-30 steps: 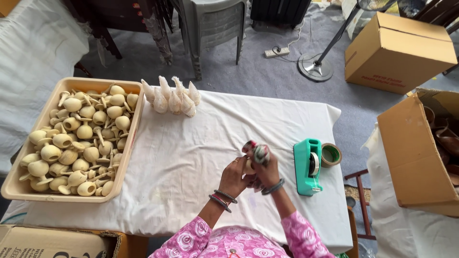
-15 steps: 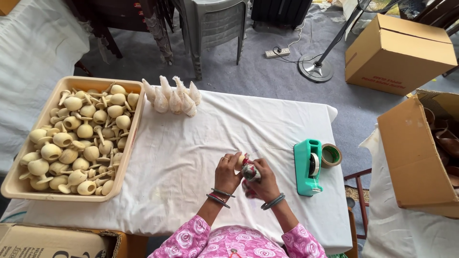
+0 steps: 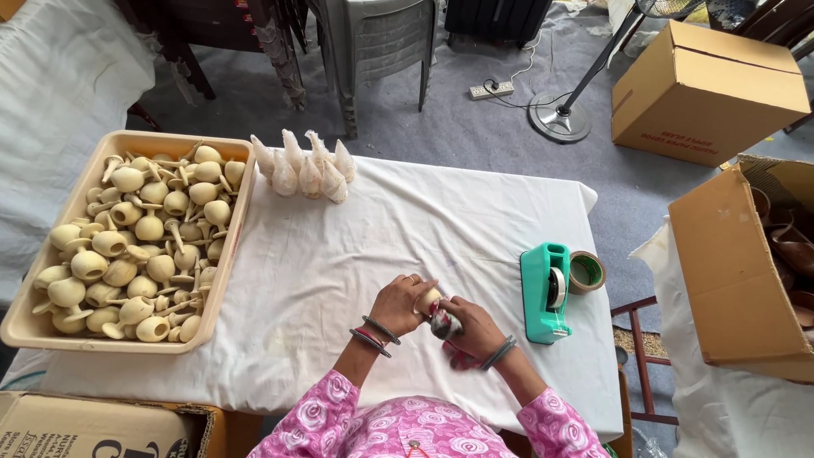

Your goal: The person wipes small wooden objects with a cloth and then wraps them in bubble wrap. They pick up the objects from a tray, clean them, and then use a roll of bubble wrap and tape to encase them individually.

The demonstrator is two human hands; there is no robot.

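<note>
I see both hands meeting low over the white-clothed surface, just in front of the pink flowered sleeves. My left hand has its grip curled around a small pale wooden piece, fingers pressed onto it, a ring showing on one finger and bangles at the wrist. My right hand touches the same piece from the other side, its grip closed on a bit of red and dark patterned wrapping that sits against the wood; how far the wrapping covers it I cannot tell. The piece is held between the two hands, just above the cloth, near the front edge.

To the right of the hands, near but apart, stands a teal tape dispenser, with a loose roll of tape just beside it. At the far edge of the surface lies a cluster of white-wrapped pieces. On the left, a beige tray is heaped with bare wooden pieces of the same pale kind. An open cardboard box stands off to the right, and a closed one sits on the grey floor beyond.
</note>
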